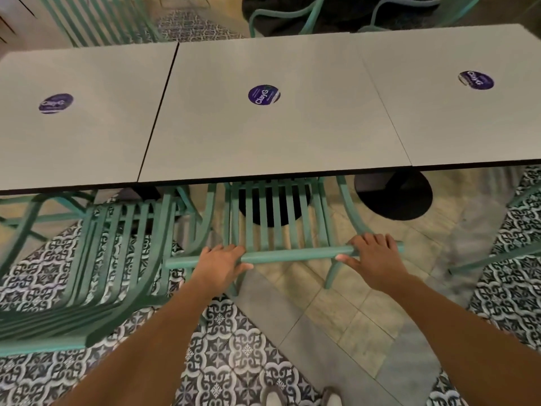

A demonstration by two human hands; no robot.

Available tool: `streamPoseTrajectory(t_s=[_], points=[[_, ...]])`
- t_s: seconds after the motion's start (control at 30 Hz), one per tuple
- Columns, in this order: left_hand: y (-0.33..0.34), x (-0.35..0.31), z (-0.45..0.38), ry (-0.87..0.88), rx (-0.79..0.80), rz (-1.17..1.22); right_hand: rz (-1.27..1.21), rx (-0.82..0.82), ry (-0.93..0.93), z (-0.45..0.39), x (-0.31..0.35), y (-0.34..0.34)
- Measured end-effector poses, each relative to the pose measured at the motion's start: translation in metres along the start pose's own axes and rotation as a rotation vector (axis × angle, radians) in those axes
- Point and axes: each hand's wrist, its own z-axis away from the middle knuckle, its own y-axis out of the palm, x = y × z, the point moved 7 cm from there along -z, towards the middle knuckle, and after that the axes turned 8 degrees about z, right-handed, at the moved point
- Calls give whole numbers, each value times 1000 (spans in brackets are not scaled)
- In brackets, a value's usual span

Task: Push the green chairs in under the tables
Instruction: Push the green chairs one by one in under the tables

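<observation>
A green slatted chair [289, 254] stands at the near edge of the middle grey table [263, 142], its seat partly under the tabletop. My left hand [219, 263] grips the left part of the chair's top rail. My right hand [373, 259] grips the right part of the same rail. A second green chair [111, 259] stands to the left, its back tilted toward me, at the left table [73, 136]. Part of a third green chair [515, 250] shows at the right edge.
Three grey tables stand side by side, each with a round purple sticker [264, 94]. Black round table bases [393, 194] sit on the floor. More green chairs [292, 16] stand on the far side. The floor has patterned tiles [234, 347]; my shoes [301, 398] show at the bottom.
</observation>
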Motion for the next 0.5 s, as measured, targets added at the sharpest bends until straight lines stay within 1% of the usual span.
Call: streamPoseTrajectory(t_s=[0.07, 0.17, 0.33, 0.5], points=[[-2, 0, 0, 28, -33, 16, -7, -15, 5, 1, 1, 0], [-4, 2, 1, 23, -44, 28, -12, -27, 0, 2, 2, 0], [-2, -2, 1, -19, 13, -1, -16, -9, -10, 4, 2, -1], [0, -9, 3, -30, 29, 8, 14, -14, -7, 7, 0, -7]])
